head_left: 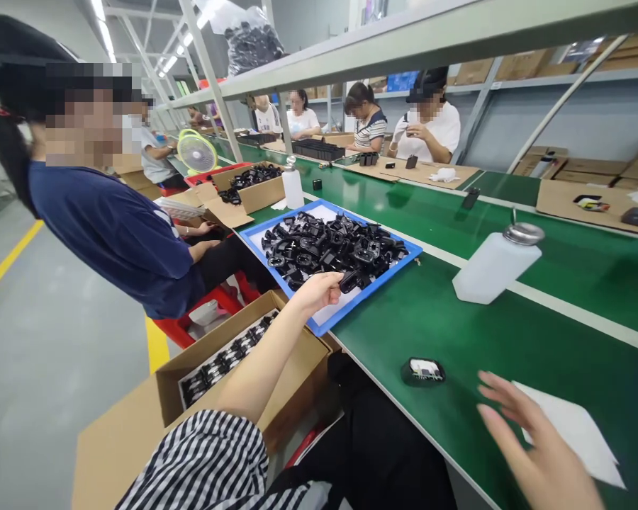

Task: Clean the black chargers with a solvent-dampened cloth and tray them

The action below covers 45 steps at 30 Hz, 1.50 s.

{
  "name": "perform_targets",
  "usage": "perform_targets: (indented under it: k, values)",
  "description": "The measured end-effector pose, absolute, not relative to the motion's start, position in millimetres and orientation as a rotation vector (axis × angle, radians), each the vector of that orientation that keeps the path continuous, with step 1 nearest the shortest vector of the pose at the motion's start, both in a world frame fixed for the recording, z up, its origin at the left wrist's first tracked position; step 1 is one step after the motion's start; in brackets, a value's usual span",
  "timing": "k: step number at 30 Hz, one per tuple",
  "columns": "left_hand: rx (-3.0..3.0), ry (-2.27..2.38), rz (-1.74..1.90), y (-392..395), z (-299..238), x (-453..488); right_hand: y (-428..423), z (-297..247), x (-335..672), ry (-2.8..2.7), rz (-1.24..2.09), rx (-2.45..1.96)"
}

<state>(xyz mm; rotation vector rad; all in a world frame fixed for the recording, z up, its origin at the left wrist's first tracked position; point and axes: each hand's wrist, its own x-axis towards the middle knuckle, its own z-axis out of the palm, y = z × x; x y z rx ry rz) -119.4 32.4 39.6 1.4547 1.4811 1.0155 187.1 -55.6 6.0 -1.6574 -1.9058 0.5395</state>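
My left hand [320,292] reaches over the near edge of a blue-rimmed tray [325,324] heaped with black plastic parts [319,244]. Its thumb and fingers pinch one black plastic housing [351,281] at the pile's near side. Over the green bench my right hand [534,439] is open, fingers apart, with nothing in it. Beside that hand lies a white sheet of paper [571,428], partly covered by it. Left of the hand, a small black housing [424,370] rests on the bench, its white and metallic insides showing.
A white bottle with a metal cap [497,265] stands on the bench [372,354] to the right; another bottle [292,185] is behind the tray. An open cardboard box [298,368] sits low on my left. A co-worker [111,212] sits at left; an overhead shelf [404,53] crosses above.
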Motion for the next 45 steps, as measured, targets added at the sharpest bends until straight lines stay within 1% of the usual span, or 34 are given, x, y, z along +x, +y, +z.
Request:
perform_targets:
  k: [4, 9, 12, 16, 20, 24, 28, 33, 41, 45]
  values:
    - [1.525, 1.288, 0.992, 16, 52, -88, -39, 33, 150, -1.896, 0.816, -1.422]
    - [2.321, 1.155, 0.806, -6, 78, -45, -12, 67, 139, -1.908, 0.994, -1.24]
    - [2.572, 1.083, 0.681, -10, 81, -34, -6, 73, 141, -2.079, 1.121, -1.152]
    - [2.587, 1.076, 0.612, -12, 68, -33, -10, 66, 142, -2.26, 0.99, -1.247]
    - [2.328, 1.277, 0.665, -18, 45, -36, -13, 53, 143, -2.211, 0.801, -1.288]
    - [2.158, 1.319, 0.658, -25, 22, -33, -15, 46, 145, -2.233, 0.713, -1.267]
    - [2.117, 1.344, 0.747, -29, 11, -26, -15, 43, 145, -2.308, 0.687, -1.219]
    - [2.085, 1.355, 0.821, -33, 11, -21, -16, 46, 143, -2.347, 0.666, -1.201]
    - [2.001, 1.439, 0.8, -35, 13, -19, -18, 46, 142, -2.367, 0.591, -1.279]
    - [2.067, 1.455, 0.782, -34, 14, -20, -16, 46, 144, -2.385, 0.659, -1.272]
